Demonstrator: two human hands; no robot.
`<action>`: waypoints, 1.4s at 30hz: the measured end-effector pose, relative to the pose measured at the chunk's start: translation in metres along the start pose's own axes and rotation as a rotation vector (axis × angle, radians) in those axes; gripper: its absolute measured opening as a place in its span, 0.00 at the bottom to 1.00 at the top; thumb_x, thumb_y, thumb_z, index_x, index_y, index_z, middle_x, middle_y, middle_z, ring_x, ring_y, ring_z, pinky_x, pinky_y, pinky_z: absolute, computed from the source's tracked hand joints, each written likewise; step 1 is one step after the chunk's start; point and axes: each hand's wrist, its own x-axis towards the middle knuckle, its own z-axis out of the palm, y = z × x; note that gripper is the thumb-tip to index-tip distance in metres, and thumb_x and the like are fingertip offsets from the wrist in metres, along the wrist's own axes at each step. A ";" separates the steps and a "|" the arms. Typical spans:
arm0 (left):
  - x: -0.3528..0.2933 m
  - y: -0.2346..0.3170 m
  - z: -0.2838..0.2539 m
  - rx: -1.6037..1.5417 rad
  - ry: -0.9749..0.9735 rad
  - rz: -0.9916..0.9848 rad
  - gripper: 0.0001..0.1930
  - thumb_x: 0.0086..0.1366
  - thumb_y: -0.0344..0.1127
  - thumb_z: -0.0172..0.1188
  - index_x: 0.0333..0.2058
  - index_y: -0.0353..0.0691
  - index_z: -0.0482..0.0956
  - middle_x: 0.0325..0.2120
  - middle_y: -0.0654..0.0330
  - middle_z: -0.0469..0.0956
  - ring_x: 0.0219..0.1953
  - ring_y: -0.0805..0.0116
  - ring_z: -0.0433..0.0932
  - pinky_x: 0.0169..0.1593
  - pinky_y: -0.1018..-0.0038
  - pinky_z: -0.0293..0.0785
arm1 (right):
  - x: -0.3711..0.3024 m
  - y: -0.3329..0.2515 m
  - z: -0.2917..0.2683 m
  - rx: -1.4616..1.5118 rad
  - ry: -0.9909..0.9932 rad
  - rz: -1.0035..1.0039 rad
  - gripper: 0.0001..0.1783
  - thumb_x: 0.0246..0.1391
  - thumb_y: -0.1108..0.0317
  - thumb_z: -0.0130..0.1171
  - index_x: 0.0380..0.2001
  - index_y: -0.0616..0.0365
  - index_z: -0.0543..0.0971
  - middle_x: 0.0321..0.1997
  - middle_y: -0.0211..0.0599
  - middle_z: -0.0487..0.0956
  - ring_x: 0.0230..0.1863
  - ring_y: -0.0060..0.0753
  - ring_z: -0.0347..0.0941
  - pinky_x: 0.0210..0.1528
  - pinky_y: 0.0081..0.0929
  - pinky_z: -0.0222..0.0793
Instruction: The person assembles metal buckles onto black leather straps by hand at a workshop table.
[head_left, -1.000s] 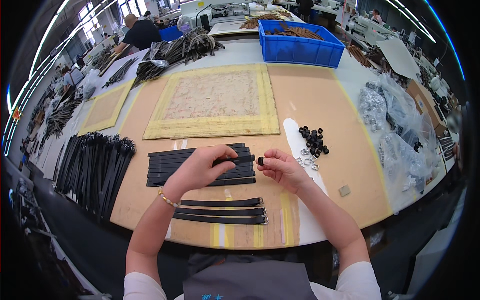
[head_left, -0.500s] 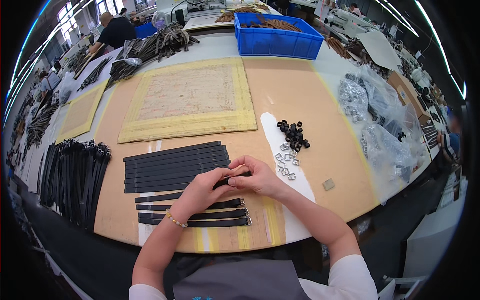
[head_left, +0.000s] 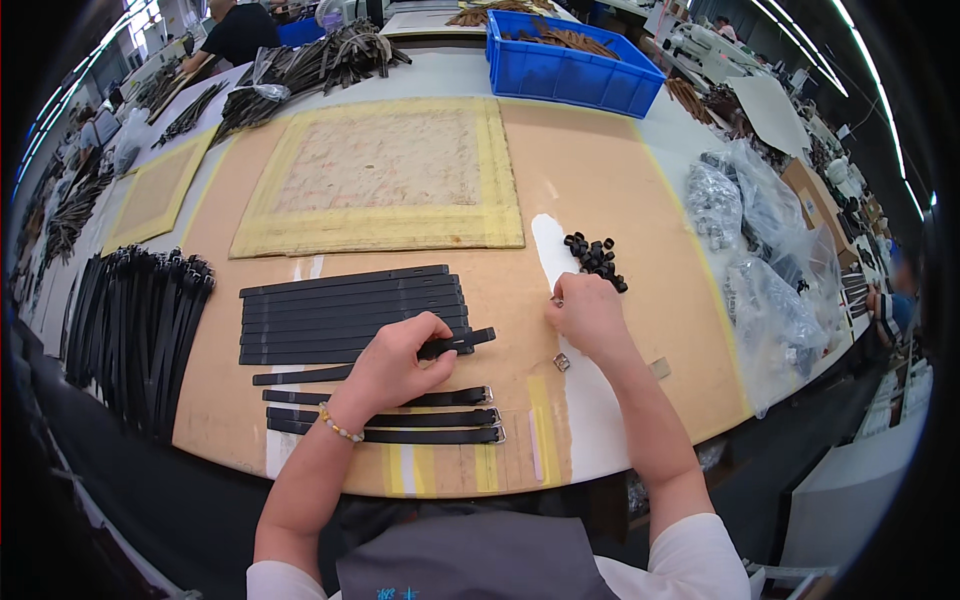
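Note:
My left hand point(head_left: 393, 368) pinches a black strap point(head_left: 466, 342) near one end, and that end sticks out past my fingertips to the right. My right hand point(head_left: 590, 315) is over the small silver buckles, with its thumb and forefinger closed on a buckle point(head_left: 557, 300); the hand covers most of the others. One loose buckle point(head_left: 561, 362) lies just below that hand. Behind my left hand, flat black straps point(head_left: 345, 314) lie side by side in a block. Nearer to me are a few straps with buckles on their right ends point(head_left: 440, 435), partly under my left forearm.
Small black loops point(head_left: 597, 262) are heaped beyond my right hand. A bundle of black buckled straps point(head_left: 135, 340) hangs over the left table edge. Farther back lie a yellow-taped board point(head_left: 375, 240) and a blue crate point(head_left: 570, 75). Clear plastic bags point(head_left: 770, 290) stand at right.
My right hand has left the strap and moved right to the silver buckles, closing on one. My left hand still holds the strap, whose end now shows. The whole view has shifted slightly.

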 end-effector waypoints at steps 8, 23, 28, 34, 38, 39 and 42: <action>-0.001 -0.005 -0.002 0.026 0.049 0.026 0.12 0.61 0.31 0.71 0.39 0.34 0.80 0.29 0.57 0.82 0.27 0.71 0.79 0.30 0.75 0.76 | -0.007 -0.026 -0.002 0.829 -0.291 0.079 0.12 0.57 0.67 0.65 0.39 0.64 0.87 0.29 0.39 0.86 0.29 0.25 0.82 0.36 0.26 0.78; -0.004 -0.013 -0.006 0.116 0.017 0.045 0.11 0.61 0.32 0.69 0.40 0.35 0.80 0.32 0.52 0.83 0.33 0.56 0.84 0.37 0.67 0.81 | -0.007 -0.021 -0.011 0.634 -0.223 -0.524 0.07 0.56 0.73 0.69 0.38 0.54 0.88 0.36 0.28 0.84 0.44 0.27 0.78 0.47 0.28 0.77; -0.004 -0.012 -0.005 0.106 0.010 0.038 0.12 0.62 0.32 0.69 0.41 0.35 0.80 0.33 0.52 0.83 0.34 0.56 0.84 0.38 0.68 0.81 | -0.005 -0.031 -0.016 0.378 -0.260 -0.515 0.05 0.55 0.70 0.68 0.36 0.54 0.86 0.37 0.30 0.84 0.46 0.39 0.76 0.51 0.34 0.76; -0.005 -0.013 -0.001 0.097 -0.023 0.039 0.12 0.62 0.32 0.69 0.42 0.35 0.82 0.34 0.52 0.84 0.34 0.57 0.85 0.38 0.68 0.82 | -0.011 -0.027 -0.015 0.483 -0.359 -0.467 0.05 0.58 0.70 0.68 0.36 0.56 0.82 0.36 0.30 0.82 0.44 0.32 0.76 0.46 0.29 0.73; -0.006 -0.010 -0.002 0.032 -0.039 0.052 0.12 0.62 0.32 0.69 0.42 0.35 0.83 0.34 0.53 0.85 0.34 0.59 0.86 0.38 0.69 0.82 | -0.012 -0.024 -0.018 0.792 -0.548 -0.330 0.05 0.63 0.69 0.66 0.38 0.56 0.79 0.34 0.24 0.78 0.41 0.20 0.73 0.44 0.23 0.70; -0.006 -0.009 -0.001 0.030 -0.037 0.050 0.12 0.62 0.32 0.69 0.42 0.35 0.83 0.34 0.53 0.85 0.34 0.59 0.86 0.38 0.69 0.82 | -0.012 -0.023 -0.019 0.898 -0.639 -0.308 0.06 0.65 0.68 0.65 0.39 0.56 0.77 0.35 0.22 0.77 0.41 0.17 0.70 0.45 0.21 0.69; -0.006 -0.007 -0.003 -0.006 -0.041 0.079 0.12 0.61 0.32 0.70 0.42 0.35 0.83 0.33 0.53 0.85 0.33 0.60 0.85 0.36 0.69 0.82 | -0.011 -0.019 -0.012 1.051 -0.758 -0.325 0.07 0.68 0.67 0.63 0.41 0.56 0.75 0.37 0.19 0.75 0.41 0.15 0.68 0.47 0.20 0.68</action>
